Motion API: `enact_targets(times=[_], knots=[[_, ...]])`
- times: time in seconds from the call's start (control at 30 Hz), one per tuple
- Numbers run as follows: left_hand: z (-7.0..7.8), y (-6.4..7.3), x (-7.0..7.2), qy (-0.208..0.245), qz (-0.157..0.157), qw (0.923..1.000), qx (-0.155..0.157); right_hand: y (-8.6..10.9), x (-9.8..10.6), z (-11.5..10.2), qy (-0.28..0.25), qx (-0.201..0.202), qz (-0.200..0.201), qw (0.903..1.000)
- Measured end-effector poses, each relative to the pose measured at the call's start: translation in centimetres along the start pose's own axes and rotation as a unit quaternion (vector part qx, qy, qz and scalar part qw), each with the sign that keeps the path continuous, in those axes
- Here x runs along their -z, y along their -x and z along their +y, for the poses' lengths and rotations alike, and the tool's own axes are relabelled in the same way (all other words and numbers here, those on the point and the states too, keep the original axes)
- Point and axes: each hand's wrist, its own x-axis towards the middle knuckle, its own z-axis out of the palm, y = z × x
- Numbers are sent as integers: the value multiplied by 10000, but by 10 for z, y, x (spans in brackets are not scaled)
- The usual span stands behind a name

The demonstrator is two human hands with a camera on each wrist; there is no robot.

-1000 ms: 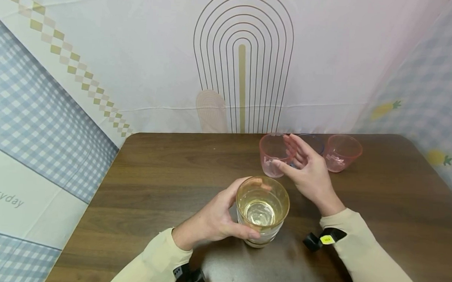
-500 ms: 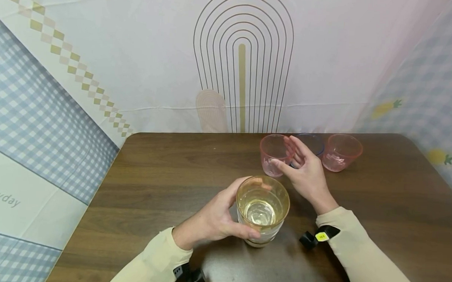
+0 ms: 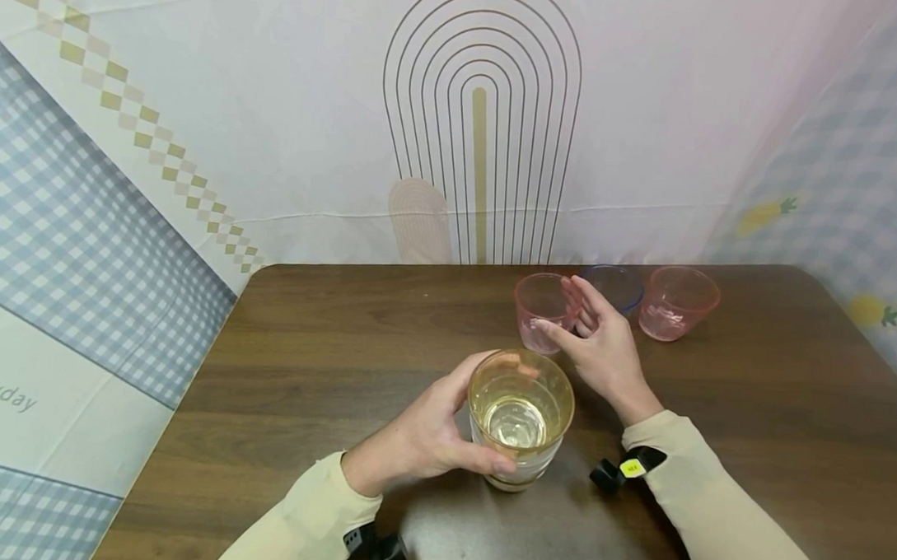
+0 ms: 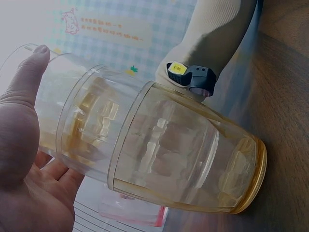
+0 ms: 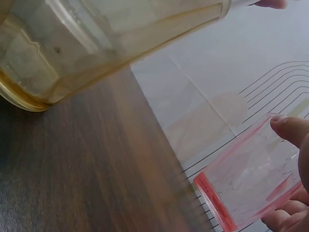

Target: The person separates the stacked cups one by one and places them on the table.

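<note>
Left hand (image 3: 432, 432) grips a cup stack (image 3: 520, 410); just beyond it, right hand (image 3: 611, 352) holds a pink cup (image 3: 540, 312), seemingly aloft.

Noted dark brown wood-grain desk (image 3: 328, 333) with rounded far corners. Near far edge, right of its middle: logged blue-rimmed clear cup (image 3: 617, 287), partly hidden. Just right of it, toward far right corner: logged rightmost pink cup (image 3: 679, 306), upright; cannot tell whether touching. Behind far edge: noted white cloth (image 3: 291, 126) with nested line arch (image 3: 479, 174), small beige arch (image 3: 421, 221) and diamond strip (image 3: 146, 114) slanting down toward far left corner. Beyond left edge: recorded blue-white gingham (image 3: 74, 168). Beyond right edge: recorded paler gingham (image 3: 845, 178) with pineapples (image 3: 872, 311).
</note>
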Motion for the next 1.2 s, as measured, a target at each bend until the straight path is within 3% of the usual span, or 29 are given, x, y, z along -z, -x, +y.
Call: enact_targets(times=[0.73, 1.2], knots=[[0, 0, -3, -9, -23, 10000, -86, -1, -6, 16, 192, -251, 46, 9995], [-1, 0, -4, 15, -21, 9999, -169, -4, -6, 17, 136, -514, -142, 9985]])
